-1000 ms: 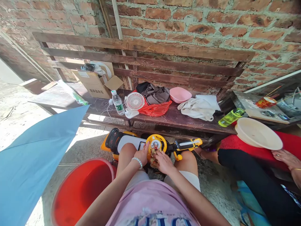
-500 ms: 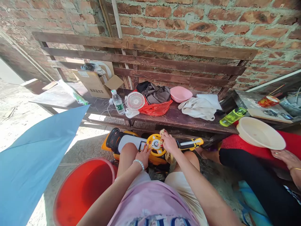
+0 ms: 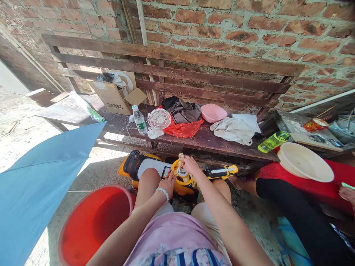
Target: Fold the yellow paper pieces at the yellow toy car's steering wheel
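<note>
Between my knees stands a ride-on toy vehicle (image 3: 149, 167), yellow, white and black, with a yellow steering wheel (image 3: 186, 181). My left hand (image 3: 166, 186), a beaded bracelet at its wrist, rests on the near left of the wheel, its visible fingers stretched out. Closed around a crumpled yellowish-brown cloth (image 3: 181, 156), my right hand (image 3: 189, 164) is at the wheel's far upper rim. Part of the cloth hangs below that hand. To the right juts the toy's yellow and black arm (image 3: 224, 171).
A red bucket (image 3: 66, 236) stands at left, beneath a blue umbrella (image 3: 47, 177). The wooden bench (image 3: 191, 142) holds a water bottle (image 3: 140, 121), white fan (image 3: 160, 118), pink basin (image 3: 213, 112) and clothes. At right, another person's leg (image 3: 288, 203) lies near a cream basin (image 3: 305, 162).
My right hand and the cloth have moved left along the far side of the steering wheel. My left hand stays at the wheel. The other person's hand at right has shifted away from the cream basin.
</note>
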Motion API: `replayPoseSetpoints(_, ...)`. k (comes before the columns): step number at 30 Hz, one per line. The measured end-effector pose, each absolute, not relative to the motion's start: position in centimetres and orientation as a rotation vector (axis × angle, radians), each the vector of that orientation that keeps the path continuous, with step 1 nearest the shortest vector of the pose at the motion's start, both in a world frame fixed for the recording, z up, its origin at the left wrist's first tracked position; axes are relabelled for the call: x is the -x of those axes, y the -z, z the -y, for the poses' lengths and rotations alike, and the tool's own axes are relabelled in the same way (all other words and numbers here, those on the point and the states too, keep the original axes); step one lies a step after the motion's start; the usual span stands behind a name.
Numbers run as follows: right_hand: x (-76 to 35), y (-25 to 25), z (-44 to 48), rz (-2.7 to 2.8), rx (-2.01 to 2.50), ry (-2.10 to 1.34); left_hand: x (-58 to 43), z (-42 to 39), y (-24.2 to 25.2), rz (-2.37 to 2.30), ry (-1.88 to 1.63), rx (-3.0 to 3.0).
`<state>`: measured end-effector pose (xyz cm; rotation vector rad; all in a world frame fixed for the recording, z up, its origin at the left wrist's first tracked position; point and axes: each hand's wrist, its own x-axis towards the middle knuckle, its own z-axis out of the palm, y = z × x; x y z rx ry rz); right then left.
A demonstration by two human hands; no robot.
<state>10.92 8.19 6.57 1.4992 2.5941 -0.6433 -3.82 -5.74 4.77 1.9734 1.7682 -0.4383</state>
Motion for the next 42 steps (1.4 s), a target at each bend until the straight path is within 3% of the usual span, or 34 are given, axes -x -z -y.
replayPoseSetpoints(8,-14.0,-7.0,-1.7,-2.215,-1.91,0.653,4.8,6.2,-3.1,-1.772,0.328,-1.972)
replayPoseSetpoints(16,-13.1,-6.1,6.9,-2.376,-1.686,0.965,5.9,5.6,-3.3,-1.708,0.021,-1.914)
replayPoseSetpoints(20,-13.2,-7.4,5.1,-2.521,-1.805,1.11,6.0,5.5,-3.5,-1.727,-0.03,-1.915)
replayPoseSetpoints(25,-14.8,-8.6,-0.2,-2.654,-2.114,0.927,5.7,5.8,-3.9,-1.753,-0.033,-1.92)
replayPoseSetpoints(30,-15.5,-5.7,-1.0,-2.56,-1.886,0.778,5.1,6.3,-4.4,-1.779,0.03,-1.917)
replayPoseSetpoints(37,-15.7,-3.4,1.5,-2.531,-1.926,0.696,4.9,6.4,-4.4,-1.772,0.046,-1.897)
replayPoseSetpoints(42,-16.2,-3.2,3.5,-2.507,-2.118,1.029,4.9,7.0,-3.9,-1.793,-0.156,-1.726)
